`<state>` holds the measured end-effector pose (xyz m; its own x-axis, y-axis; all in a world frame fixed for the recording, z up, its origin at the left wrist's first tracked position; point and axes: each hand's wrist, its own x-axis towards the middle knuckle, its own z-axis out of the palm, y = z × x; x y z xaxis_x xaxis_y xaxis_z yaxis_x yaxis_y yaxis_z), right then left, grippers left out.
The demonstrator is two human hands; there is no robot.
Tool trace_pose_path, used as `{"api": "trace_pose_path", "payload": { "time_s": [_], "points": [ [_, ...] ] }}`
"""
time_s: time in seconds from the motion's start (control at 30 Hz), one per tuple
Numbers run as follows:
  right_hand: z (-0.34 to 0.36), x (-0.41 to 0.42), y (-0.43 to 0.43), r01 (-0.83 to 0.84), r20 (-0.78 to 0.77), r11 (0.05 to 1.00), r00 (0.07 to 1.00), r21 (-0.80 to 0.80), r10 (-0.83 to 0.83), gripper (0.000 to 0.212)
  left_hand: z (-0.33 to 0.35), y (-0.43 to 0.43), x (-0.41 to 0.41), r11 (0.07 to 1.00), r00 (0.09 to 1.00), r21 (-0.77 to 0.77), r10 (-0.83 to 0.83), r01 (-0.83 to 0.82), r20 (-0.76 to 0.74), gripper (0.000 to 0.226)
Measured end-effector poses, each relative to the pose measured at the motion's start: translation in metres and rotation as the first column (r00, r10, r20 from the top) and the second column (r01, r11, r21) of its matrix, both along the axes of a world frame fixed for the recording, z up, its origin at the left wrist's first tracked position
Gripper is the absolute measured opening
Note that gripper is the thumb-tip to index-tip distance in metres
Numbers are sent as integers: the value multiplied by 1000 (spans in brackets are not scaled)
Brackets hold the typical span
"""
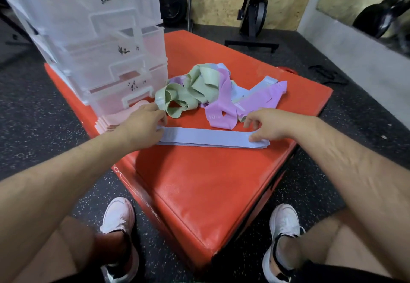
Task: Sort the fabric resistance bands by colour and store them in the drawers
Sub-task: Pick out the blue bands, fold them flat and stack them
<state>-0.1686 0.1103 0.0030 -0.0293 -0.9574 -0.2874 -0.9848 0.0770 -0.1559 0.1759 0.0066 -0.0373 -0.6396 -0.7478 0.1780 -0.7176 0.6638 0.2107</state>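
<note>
A red padded box [199,194] fills the middle of the view, standing on dark speckled gym flooring [44,109]. At the box's far left corner stands a clear plastic drawer unit [93,38], three drawers stacked, each with a handwritten black label on its front.

To the right of the drawers lies a loose tangle of fabric bands: green bands [199,83] on the left and purple bands [221,109] on the right, with pale blue ones showing among them at the back.

Nearer the person, a flat stack of pale blue bands [206,137] lies across the box. A smaller, neat stack of pink bands [111,120] sits just in front of the lowest drawer, partly behind the left wrist.

The left hand [142,125] is at the blue stack's left end, its fingers curled down onto the fabric and holding it. The right hand [270,125] is at the other end – the thumb rests on the top band and the other fingers are bent above it, so I cannot tell whether they pinch the fabric.

Two white shoes [119,218] show below.
</note>
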Motion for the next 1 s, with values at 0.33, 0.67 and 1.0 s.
{"api": "trace_pose_path", "payload": {
  "time_s": [0.33, 0.67, 1.0],
  "points": [
    [-8, 20, 9, -177, 26, 984, 984, 1, 177, 60, 1, 24, -22, 958, 971, 179, -235, 226, 32, 56],
    [-4, 22, 0, -186, -25, 982, 982, 14, 186, 55, 4, 19, -38, 966, 975, 177, -208, 191, 82, 59],
    [16, -16, -66, 73, 17, 986, 997, -148, -71, 33, 16, -4, -130, 980, 984, 91, -175, 178, -36, 60]
  ]
}}
